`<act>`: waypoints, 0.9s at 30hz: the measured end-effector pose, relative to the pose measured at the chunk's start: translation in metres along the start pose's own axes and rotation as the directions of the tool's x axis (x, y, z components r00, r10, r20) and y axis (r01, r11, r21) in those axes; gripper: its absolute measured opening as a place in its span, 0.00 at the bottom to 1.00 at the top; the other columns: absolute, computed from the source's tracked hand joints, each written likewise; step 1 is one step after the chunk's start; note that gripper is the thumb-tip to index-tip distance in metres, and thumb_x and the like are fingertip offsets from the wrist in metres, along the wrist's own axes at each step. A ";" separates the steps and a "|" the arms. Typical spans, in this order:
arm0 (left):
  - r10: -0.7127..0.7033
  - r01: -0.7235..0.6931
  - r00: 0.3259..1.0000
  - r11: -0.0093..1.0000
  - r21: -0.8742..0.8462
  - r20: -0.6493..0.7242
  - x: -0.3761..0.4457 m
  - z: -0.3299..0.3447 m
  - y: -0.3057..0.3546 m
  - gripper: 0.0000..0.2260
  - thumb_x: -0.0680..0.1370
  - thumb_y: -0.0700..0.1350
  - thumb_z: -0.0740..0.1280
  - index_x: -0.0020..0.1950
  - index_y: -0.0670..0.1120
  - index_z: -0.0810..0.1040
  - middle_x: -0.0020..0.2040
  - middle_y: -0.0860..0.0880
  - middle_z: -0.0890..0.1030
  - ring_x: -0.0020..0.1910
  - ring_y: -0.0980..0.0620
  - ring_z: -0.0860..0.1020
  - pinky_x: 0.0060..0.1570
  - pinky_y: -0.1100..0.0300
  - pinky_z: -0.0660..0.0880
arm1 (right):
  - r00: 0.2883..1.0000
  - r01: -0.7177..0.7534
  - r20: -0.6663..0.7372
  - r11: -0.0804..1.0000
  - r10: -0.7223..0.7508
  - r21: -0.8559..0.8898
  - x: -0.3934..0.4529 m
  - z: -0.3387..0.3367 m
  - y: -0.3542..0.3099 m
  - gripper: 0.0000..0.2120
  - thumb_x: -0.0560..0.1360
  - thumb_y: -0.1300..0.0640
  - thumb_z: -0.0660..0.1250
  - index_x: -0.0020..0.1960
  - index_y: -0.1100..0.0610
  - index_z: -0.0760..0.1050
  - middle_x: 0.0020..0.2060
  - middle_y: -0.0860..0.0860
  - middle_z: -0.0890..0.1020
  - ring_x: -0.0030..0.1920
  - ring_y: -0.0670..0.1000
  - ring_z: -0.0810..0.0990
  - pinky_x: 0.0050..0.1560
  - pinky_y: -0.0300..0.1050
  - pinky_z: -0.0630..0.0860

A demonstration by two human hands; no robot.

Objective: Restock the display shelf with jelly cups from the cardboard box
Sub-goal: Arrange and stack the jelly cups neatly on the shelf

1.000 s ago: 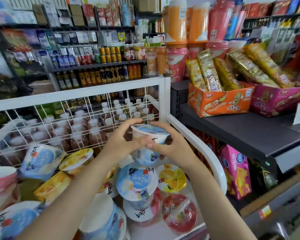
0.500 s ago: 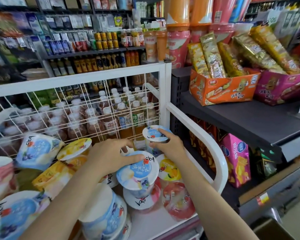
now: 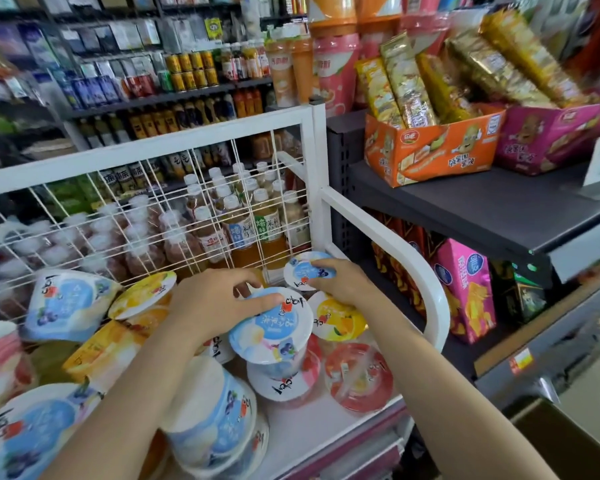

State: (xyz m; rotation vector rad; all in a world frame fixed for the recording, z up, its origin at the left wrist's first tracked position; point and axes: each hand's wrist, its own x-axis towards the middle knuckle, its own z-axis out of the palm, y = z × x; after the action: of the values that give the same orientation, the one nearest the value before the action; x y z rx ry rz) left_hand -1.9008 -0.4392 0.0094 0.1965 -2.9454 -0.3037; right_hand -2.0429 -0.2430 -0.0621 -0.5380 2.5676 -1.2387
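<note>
The white wire-backed display shelf point(image 3: 312, 431) already carries many round plastic jelly cups with foil lids: blue-lidded ones at the near left and centre, yellow-lidded ones in the middle, and a red clear-lidded one point(image 3: 359, 377) near the right front. Several lie tipped on their sides at the left, so the stock looks put in but not tidied. I judge the restocking well under way, with placing and straightening left to do. The cardboard box is not clearly in view; a brown edge at the near right corner may be it, but I cannot tell.

The left hand point(image 3: 210, 304) reaches over the middle of the shelf, palm down, with fingers spread and bent over the far rim of a large blue-lidded jelly cup point(image 3: 269, 329) that sits on top of another cup; it appears to hold or steady this cup from above. The right hand point(image 3: 342, 282) lies farther back, by the white corner post point(image 3: 317, 174), its fingers curled round a smaller blue-lidded jelly cup point(image 3: 305, 271) and its thumb across the lid. That cup stands tilted at the far right corner of the shelf, against the wire back, just behind a yellow-lidded cup point(image 3: 338, 318). Both forearms run in from the near edge.
</note>
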 end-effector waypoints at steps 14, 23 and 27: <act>0.033 -0.032 0.998 0.999 0.024 -0.047 0.001 0.000 -0.001 0.41 0.52 0.87 0.43 0.47 0.66 0.77 0.37 0.65 0.75 0.39 0.59 0.75 0.33 0.61 0.68 | 1.000 0.016 -0.018 0.997 -0.014 0.077 -0.053 0.004 0.024 0.34 0.69 0.45 0.77 0.72 0.45 0.69 0.69 0.43 0.72 0.68 0.45 0.70 0.58 0.37 0.67; 0.023 -0.023 0.999 1.000 0.015 -0.026 -0.002 0.001 0.001 0.41 0.55 0.86 0.46 0.50 0.64 0.79 0.38 0.65 0.76 0.40 0.60 0.75 0.34 0.60 0.68 | 0.982 -0.094 -0.162 0.996 0.093 -0.004 -0.069 -0.002 0.024 0.22 0.80 0.52 0.66 0.73 0.50 0.69 0.68 0.49 0.75 0.66 0.51 0.74 0.56 0.38 0.69; 0.034 -0.034 0.999 0.999 0.007 -0.006 -0.001 0.002 -0.001 0.42 0.56 0.86 0.45 0.53 0.63 0.80 0.42 0.63 0.79 0.43 0.58 0.77 0.35 0.60 0.71 | 0.991 -0.026 -0.134 0.976 -0.003 -0.214 -0.085 -0.008 0.013 0.27 0.80 0.50 0.66 0.76 0.49 0.63 0.73 0.50 0.70 0.71 0.52 0.69 0.66 0.46 0.68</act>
State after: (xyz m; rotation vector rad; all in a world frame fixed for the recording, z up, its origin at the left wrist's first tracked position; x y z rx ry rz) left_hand -1.9001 -0.4400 0.0070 0.1478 -2.9406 -0.2875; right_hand -1.9713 -0.1941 -0.0629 -0.4966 2.8341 -1.0308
